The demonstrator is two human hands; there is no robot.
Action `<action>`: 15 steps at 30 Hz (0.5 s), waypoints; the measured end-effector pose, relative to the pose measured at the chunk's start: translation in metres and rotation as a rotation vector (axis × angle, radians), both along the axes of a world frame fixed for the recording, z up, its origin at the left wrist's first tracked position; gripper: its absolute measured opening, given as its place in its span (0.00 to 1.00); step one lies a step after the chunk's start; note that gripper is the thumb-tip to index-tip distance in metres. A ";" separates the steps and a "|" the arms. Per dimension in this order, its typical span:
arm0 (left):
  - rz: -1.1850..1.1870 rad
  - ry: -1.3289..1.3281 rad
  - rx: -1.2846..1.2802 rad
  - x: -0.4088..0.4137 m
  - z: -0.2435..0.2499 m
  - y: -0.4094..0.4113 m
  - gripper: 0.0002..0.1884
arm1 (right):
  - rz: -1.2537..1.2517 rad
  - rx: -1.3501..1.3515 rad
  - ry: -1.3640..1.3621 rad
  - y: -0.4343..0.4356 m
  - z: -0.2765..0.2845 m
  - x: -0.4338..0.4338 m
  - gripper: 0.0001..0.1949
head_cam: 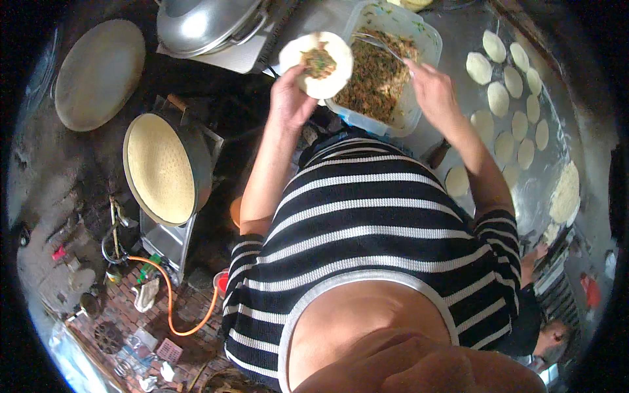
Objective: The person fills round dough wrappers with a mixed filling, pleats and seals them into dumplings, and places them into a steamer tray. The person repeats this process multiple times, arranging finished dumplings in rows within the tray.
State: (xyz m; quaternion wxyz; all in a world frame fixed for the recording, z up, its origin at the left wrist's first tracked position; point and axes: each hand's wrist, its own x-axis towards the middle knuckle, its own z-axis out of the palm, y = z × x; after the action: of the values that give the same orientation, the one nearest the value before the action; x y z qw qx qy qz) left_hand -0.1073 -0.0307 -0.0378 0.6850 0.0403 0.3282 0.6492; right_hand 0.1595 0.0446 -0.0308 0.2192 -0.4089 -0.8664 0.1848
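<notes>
On my left hand [293,98] lies a round, flat dough wrapper [339,73], held near its lower left edge by the fingers and thumb. A small heap of minced filling with green bits [319,63] sits at its middle. My right hand [432,91] grips a metal utensil [385,46], whose far end rests at the filling in a translucent plastic tub [433,44]; whether it is a spoon or a fork I cannot tell. Brown and green minced filling [373,81] covers much of the tub's bottom. The tub stands just right of the wrapper.
Several flat dough rounds [498,98] lie on the floured metal worktop [545,196] at right, beside a larger dough piece [565,194]. Another person [528,314] is at lower right. A lidded metal pot [206,24], a deep round pan [159,169] and an orange hose [172,304] are at left.
</notes>
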 end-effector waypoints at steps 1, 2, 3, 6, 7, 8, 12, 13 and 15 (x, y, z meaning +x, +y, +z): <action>0.022 0.037 -0.026 -0.008 0.002 -0.004 0.27 | 0.021 0.074 -0.103 0.011 -0.007 0.003 0.14; 0.029 0.055 -0.001 -0.011 0.005 -0.008 0.27 | 0.054 0.005 -0.248 0.012 -0.012 0.001 0.12; 0.042 0.075 0.028 -0.014 0.009 -0.011 0.27 | 0.095 -0.062 -0.390 0.012 -0.014 -0.006 0.10; 0.042 0.046 0.017 -0.017 0.018 -0.019 0.28 | 0.144 -0.037 -0.518 0.016 -0.051 -0.020 0.08; 0.045 0.039 0.031 -0.017 0.019 -0.022 0.29 | 0.149 0.011 -0.512 0.015 -0.059 -0.026 0.07; 0.056 -0.002 0.037 -0.018 0.020 -0.026 0.29 | 0.167 0.020 -0.515 0.012 -0.064 -0.028 0.07; 0.128 -0.171 0.072 -0.025 0.013 -0.043 0.30 | 0.435 -0.070 -0.517 -0.022 -0.060 -0.029 0.07; 0.141 -0.216 0.079 -0.027 0.011 -0.045 0.30 | 0.401 -0.075 -0.505 -0.023 -0.059 -0.028 0.07; 0.162 -0.151 0.015 -0.027 0.012 -0.049 0.30 | 0.328 -0.082 -0.482 -0.021 -0.054 -0.027 0.07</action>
State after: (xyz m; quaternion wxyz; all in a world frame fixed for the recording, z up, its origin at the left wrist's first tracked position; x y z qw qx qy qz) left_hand -0.1343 -0.0798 -0.0259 0.6528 -0.0301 0.2732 0.7059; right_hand 0.1326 0.0235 -0.0846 -0.0426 -0.3039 -0.9399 0.1500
